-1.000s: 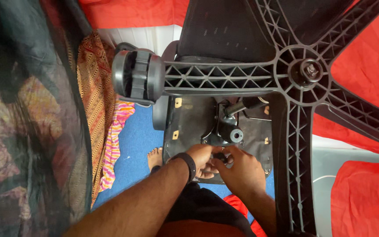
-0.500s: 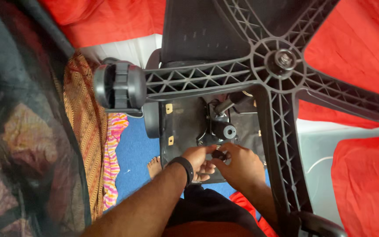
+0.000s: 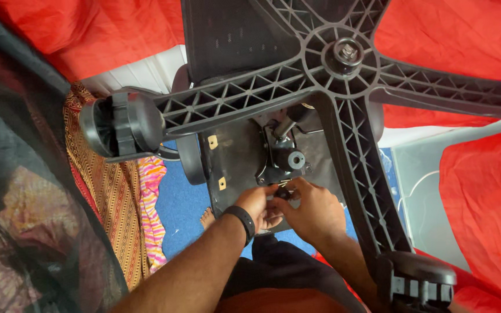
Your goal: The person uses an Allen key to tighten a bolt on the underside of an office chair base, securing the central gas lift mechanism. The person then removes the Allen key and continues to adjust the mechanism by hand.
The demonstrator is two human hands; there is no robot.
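Working on the underside of an upturned office chair, the left hand and right hand met at a small black knob on the seat mechanism plate. Both sets of fingers were pinched on this knob, which sat at the plate's near edge, just below the tilt housing. The five-star base loomed nearest the camera, one caster at left, another caster at lower right. The step appeared to be fitting or turning the knob; the next move would likely call for a steady twist with the part kept square to its thread.
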